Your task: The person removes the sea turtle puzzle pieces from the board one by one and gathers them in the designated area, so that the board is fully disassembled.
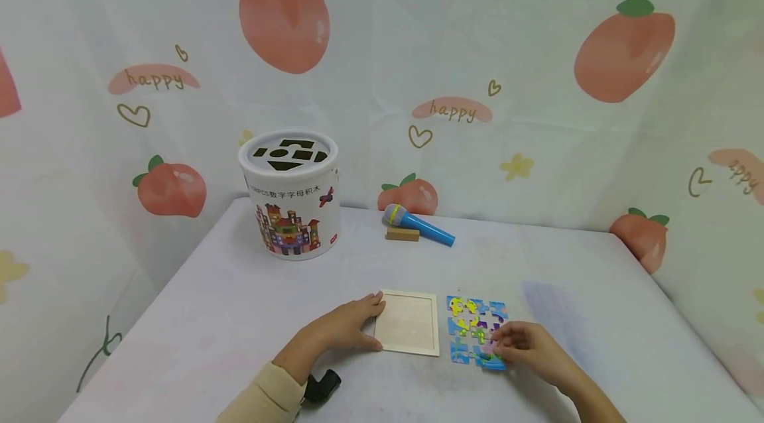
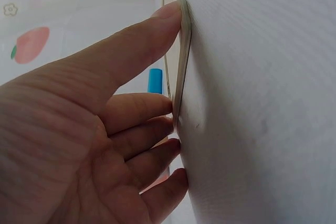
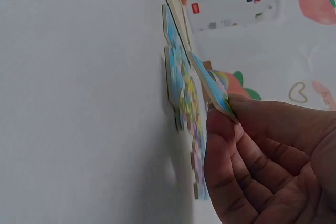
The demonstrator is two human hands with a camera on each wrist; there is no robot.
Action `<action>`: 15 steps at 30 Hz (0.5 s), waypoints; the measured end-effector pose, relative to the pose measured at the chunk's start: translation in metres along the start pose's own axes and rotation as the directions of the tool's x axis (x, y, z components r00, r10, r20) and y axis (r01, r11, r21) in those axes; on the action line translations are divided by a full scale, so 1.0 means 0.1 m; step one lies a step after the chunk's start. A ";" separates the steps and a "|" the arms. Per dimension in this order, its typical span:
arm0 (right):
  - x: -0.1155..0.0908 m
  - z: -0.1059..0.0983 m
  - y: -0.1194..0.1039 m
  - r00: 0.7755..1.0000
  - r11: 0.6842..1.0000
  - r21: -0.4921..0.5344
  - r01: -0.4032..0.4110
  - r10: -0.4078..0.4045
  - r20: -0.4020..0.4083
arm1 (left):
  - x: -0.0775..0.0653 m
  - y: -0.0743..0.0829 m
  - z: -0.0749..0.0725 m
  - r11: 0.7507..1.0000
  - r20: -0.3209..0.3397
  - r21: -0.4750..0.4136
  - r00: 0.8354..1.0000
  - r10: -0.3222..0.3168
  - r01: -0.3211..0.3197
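A square, light wooden puzzle tray (image 1: 408,322) with a raised rim lies flat on the table, with nothing in its recess. My left hand (image 1: 343,325) rests at its left side, thumb by the near corner and fingertips by the far one. Close up, the left thumb (image 2: 167,14) touches the tray's edge. To the right of the tray, loose jigsaw pieces (image 1: 462,325) in blue, yellow and purple lie close together in rows. Over their near right part, my right hand (image 1: 531,349) pinches one blue-faced puzzle piece (image 3: 212,88) between thumb and finger, raised and tilted.
A white block bucket (image 1: 292,211) with shaped holes in its lid stands at the back left. Behind the tray lie a blue toy microphone (image 1: 426,227) and a small brown block (image 1: 402,235). A black object (image 1: 322,386) sits by my left wrist.
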State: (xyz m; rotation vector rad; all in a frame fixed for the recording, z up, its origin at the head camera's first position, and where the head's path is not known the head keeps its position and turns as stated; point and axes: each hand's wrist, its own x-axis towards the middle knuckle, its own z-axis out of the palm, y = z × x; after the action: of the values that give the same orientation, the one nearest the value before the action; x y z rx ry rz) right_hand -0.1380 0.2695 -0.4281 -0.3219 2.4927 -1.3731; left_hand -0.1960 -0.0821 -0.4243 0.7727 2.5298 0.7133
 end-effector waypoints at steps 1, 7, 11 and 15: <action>-0.01 -0.01 0.01 1.000 1.000 0.005 -0.007 0.007 -0.001 | 0.00 0.00 0.00 1.000 0.000 0.002 1.000 0.000 0.000; -0.07 -0.08 0.09 0.999 0.999 0.030 -0.040 0.041 -0.023 | 0.00 -0.01 0.00 1.000 0.000 0.005 1.000 0.000 0.000; -0.10 -0.11 0.14 0.997 0.997 0.047 -0.068 0.070 -0.037 | 0.01 -0.02 0.01 1.000 -0.001 0.006 1.000 -0.003 0.003; -0.13 -0.14 0.19 0.992 0.992 0.063 -0.109 0.112 -0.051 | 0.00 -0.01 0.01 1.000 -0.003 0.011 1.000 -0.006 0.006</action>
State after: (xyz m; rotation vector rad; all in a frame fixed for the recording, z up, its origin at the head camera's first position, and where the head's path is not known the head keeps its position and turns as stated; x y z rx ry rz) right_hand -0.1317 0.2942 -0.4353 -0.1330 2.4664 -1.4261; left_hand -0.1964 -0.0825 -0.4260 0.7681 2.5391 0.6998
